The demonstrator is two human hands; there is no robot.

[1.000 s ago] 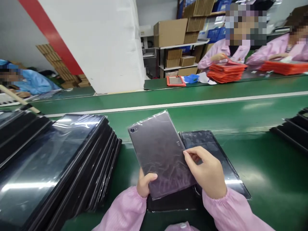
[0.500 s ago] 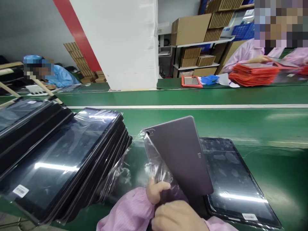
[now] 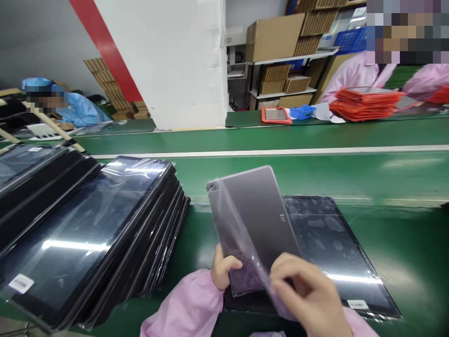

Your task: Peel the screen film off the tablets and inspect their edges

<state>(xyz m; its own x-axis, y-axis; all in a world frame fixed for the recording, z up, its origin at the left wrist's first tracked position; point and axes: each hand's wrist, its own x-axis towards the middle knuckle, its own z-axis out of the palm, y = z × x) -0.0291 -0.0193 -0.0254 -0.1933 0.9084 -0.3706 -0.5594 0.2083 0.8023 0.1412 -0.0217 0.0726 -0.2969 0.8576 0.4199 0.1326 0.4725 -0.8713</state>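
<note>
A grey tablet, its back facing up, is tilted above the green bench. My left hand grips its lower left edge, thumb on the back. Clear plastic film lies diagonally over the tablet's left part. My right hand pinches the film near the tablet's lower right. To the right, a dark tablet lies screen up on the bench with a white label at its lower edge. A stack of wrapped tablets leans at the left.
Another stack of tablets stands at the far left. Beyond the white line are a small red-framed tablet, a blue tray and a pile of red cases. Two people sit or stand across the bench.
My right hand has moved up and right, drawing the film across the tablet's back. The film now covers the camera corner. My left hand still holds the tablet.
</note>
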